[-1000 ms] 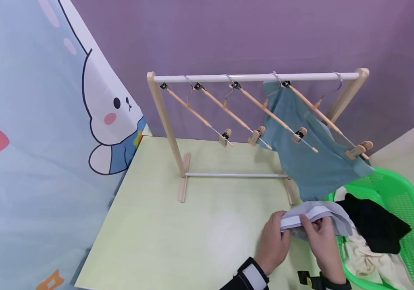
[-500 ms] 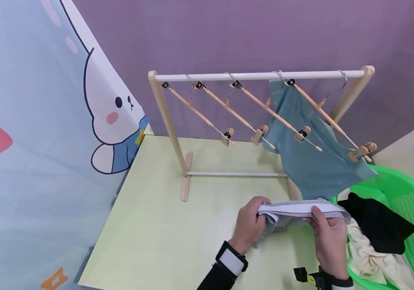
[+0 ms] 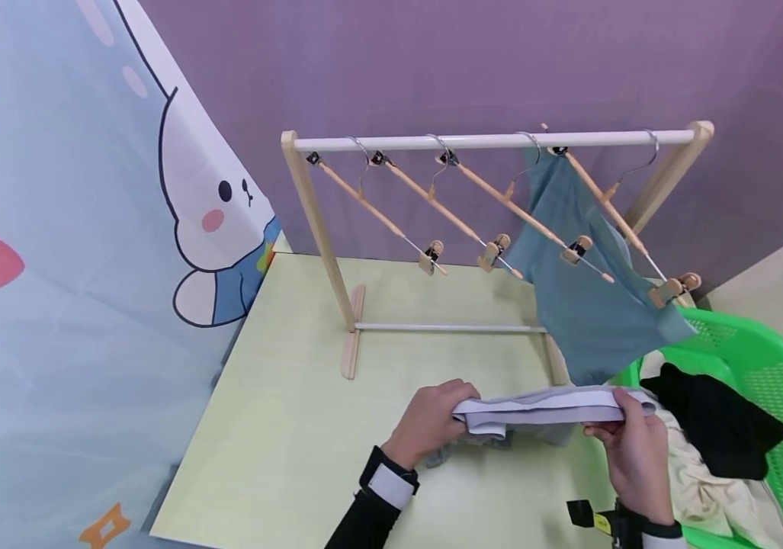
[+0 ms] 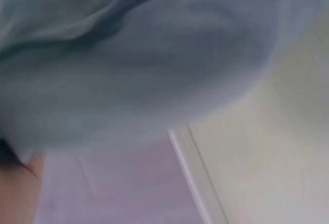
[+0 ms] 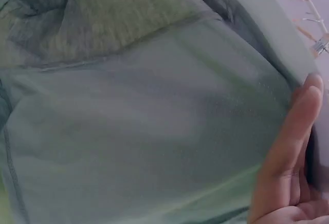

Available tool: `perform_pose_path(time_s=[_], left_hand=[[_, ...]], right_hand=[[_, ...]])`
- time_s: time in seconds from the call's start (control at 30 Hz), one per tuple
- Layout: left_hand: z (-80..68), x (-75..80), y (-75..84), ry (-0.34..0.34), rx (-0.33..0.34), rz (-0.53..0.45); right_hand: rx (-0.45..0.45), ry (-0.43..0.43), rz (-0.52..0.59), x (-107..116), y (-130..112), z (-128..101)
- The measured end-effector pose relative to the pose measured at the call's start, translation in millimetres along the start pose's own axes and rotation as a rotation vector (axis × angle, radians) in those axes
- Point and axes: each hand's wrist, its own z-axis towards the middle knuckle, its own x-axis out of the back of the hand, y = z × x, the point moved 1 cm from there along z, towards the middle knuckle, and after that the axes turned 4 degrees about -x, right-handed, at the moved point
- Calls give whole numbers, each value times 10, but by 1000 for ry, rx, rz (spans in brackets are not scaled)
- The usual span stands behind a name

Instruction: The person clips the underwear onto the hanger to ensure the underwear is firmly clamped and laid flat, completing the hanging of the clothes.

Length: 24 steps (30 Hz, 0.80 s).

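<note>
Stretched between my two hands over the pale table is a pair of grey underpants (image 3: pixel 535 410) with a light lavender waistband. My left hand (image 3: pixel 431 421) grips the waistband's left end, and my right hand (image 3: pixel 640 457) pinches it near the right end, thumb on top. The underpants' body hangs below the band, mostly hidden in the head view. Up close in the right wrist view, the grey fabric (image 5: pixel 154 116) shows seams, with the right thumb (image 5: pixel 290 142) at its edge. The left wrist view is blurred, filled largely by the same fabric (image 4: pixel 154 75).
A wooden rack (image 3: pixel 391 143) stands behind my hands, carrying several clip hangers (image 3: pixel 531 221). A blue-green cloth (image 3: pixel 593 313) hangs from the rightmost hanger. To the right, a green basket (image 3: pixel 771 343) holds a black garment (image 3: pixel 710 419) and cream-coloured clothes (image 3: pixel 710 488).
My left hand has moved left and my right hand slightly right, drawing the waistband out from bunched to nearly straight. The rightmost hanger and its cloth have swung a little.
</note>
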Motion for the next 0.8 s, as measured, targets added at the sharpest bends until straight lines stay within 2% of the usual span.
perform_pose_path(time_s=[0.13, 0.27, 0.43, 0.53, 0.63, 0.7, 0.73, 0.8], left_hand=[[-95, 133, -106, -1, -7, 74], [-210, 327, -203, -7, 62, 13], [-427, 678, -266, -88, 167, -263], [-536, 932, -251, -129, 211, -501], [-587, 1128, -239, -71, 251, -687], [-588, 1205, -244, 15, 275, -727], [-584, 1228, -253, 61, 299, -729], [-570, 1250, -280, 130, 336, -710]], right_hand=[[-12, -99, -120, 43, -42, -2], [-22, -192, -234, 63, -78, -19], [-62, -199, -366, 74, -114, -96], [-69, -284, -349, 70, -141, -171], [-80, -433, -222, 25, -156, -210], [-95, -489, -151, -30, -151, -206], [-101, -486, -138, -62, -144, -194], [-109, -414, -169, -123, -124, -167]])
